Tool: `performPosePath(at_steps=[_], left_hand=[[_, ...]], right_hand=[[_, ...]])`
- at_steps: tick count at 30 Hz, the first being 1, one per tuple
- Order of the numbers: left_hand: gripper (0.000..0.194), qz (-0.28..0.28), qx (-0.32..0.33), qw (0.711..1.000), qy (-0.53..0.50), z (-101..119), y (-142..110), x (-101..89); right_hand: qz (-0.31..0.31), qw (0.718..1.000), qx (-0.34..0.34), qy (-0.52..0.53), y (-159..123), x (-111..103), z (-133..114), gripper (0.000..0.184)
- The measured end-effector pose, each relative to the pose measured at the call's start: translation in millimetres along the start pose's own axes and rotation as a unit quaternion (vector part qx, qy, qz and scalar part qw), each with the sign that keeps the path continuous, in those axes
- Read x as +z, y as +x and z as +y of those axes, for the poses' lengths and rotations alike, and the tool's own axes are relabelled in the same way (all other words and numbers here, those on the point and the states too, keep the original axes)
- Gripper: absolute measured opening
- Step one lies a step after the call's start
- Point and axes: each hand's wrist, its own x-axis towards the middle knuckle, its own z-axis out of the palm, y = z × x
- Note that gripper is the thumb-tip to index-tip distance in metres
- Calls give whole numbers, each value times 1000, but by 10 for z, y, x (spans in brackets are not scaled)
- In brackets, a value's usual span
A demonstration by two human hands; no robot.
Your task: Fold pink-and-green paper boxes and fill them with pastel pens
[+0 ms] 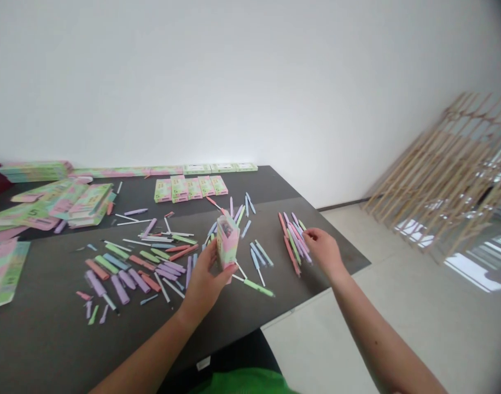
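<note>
My left hand (205, 279) is wrapped round a small pink and green pen box (227, 241), held upright above the table with its upper end facing me. Whether anything is inside the box is too blurred to tell. At the right, the fingers of my right hand (322, 249) are pinched together at the edge of a bunch of pens (293, 241) in red, purple, pink and green. What the fingertips grip, if anything, is hidden. Blue pens (256, 256) lie between my two hands, and a green pen (258, 287) lies just below them.
Loose pen parts, caps and white refills (139, 262) are spread over the dark table (62, 339) at the left. Several packed boxes (191, 188) lie behind, with flat cartons (78, 205) at the far left. A bamboo rack (443, 169) leans against the wall at the right.
</note>
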Motion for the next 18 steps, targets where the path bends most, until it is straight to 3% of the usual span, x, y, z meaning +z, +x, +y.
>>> performPosePath(at_steps=[3, 9, 14, 18], left_hand=[[74, 10, -22, 999, -24, 16, 42, 3], [75, 4, -10, 1000, 3, -38, 3, -5], [74, 14, 12, 999, 50, -97, -21, -24], [74, 33, 68, 989, 130, -140, -28, -31]], right_hand=[[-41, 995, -10, -85, -17, 100, 120, 33], [-67, 974, -34, -212, -186, 453, -11, 30], [-54, 965, -30, -257, -229, 519, -65, 27], [-43, 964, -40, -260, -300, 528, -105, 26]])
